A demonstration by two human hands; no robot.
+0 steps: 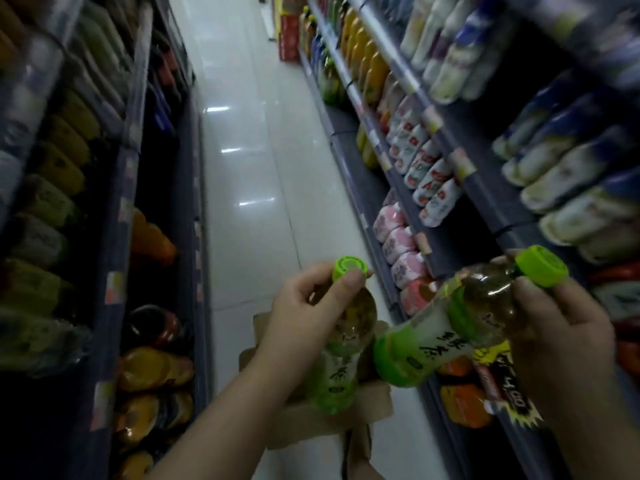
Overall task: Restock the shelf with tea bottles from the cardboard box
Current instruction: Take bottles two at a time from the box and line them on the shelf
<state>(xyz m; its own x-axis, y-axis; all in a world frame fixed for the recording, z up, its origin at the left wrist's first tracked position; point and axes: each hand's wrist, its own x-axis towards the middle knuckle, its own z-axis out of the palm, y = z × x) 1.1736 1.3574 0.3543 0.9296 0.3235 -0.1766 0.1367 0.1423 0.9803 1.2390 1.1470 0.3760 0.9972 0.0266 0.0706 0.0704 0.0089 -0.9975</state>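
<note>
Each hand grips a tea bottle at the neck, just under its green cap: the left hand (304,306) holds the left bottle (341,344) upright over the open box (346,415) on the floor, and the right hand (568,327) holds the right bottle (446,334) tilted, base leftward. Full bottles will likely feel heavy, with smooth, slippery plastic (the neck grip looks secure). The right shelf (446,140) is crowded with drinks, and a price tag (502,386) juts from its lower edge beside the tilted bottle.

Shop aisle, drink-stocked shelves (433,174) both sides, probable price tags (460,164), tiled floor (249,168)
</note>
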